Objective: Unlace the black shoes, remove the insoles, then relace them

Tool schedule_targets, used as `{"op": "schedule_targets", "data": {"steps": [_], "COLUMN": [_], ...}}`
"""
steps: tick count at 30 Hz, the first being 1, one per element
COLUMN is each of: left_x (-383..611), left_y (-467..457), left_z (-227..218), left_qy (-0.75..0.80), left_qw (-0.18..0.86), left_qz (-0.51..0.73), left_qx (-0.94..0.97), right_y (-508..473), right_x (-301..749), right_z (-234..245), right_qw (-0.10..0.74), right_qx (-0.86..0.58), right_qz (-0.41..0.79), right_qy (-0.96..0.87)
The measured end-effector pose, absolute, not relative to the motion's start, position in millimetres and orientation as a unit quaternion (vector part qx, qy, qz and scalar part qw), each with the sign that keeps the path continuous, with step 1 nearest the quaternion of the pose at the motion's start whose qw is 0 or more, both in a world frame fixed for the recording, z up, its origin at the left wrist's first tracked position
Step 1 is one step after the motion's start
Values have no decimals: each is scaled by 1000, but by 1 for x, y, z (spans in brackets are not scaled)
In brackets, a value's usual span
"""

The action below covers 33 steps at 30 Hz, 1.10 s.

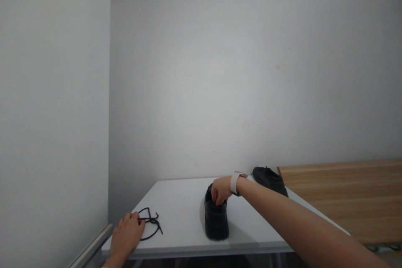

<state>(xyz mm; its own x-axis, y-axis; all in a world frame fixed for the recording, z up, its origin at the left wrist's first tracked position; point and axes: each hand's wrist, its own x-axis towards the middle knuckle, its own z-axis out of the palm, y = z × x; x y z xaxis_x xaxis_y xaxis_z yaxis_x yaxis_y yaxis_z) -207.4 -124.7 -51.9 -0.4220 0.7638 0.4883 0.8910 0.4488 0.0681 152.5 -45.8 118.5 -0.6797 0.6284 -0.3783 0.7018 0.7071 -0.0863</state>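
Left hand (128, 231) touching a lace (153, 220) on the white surface (182, 201), grip unclear; at centre, a black shoe (216, 224), right hand (220, 190) curled at its opening, grip hidden; far right, a second shoe (270, 179).

On my feed I see a plain indoor room, home or office I can't tell: pale walls (201, 71), white table (179, 209), wooden top (342, 201).

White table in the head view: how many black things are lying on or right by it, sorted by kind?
Black shoes: 2, one near the middle, one at the back right
Tangle of dark lace: 1, counted as one bundle
Total: 3
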Motion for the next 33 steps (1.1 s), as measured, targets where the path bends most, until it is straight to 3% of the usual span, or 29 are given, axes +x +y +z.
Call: {"op": "schedule_targets", "data": {"steps": [5, 10, 18, 25, 33], "left_x": [-204, -199, -196, -192, -194], "left_y": [-127, -130, -132, -134, -133], "left_z": [-48, -44, -44, -43, -44], "left_qy": [-833, -835, -833, -833, -833], "left_qw": [188, 194, 199, 206, 202], "left_qz": [-156, -152, -155, -160, -167], "left_qx": [-497, -491, -492, -487, -486], "right_y": [-56, -55, -35, -34, -20], "right_x": [143, 144, 158, 162, 162], "right_z": [114, 105, 98, 85, 76], "right_qw": [145, 29, -150, -310, -393], "right_qx": [395, 450, 518, 510, 492], "right_qz": [-46, 22, -48, -10, 1], "right_qy": [906, 892, 841, 802, 777]}}
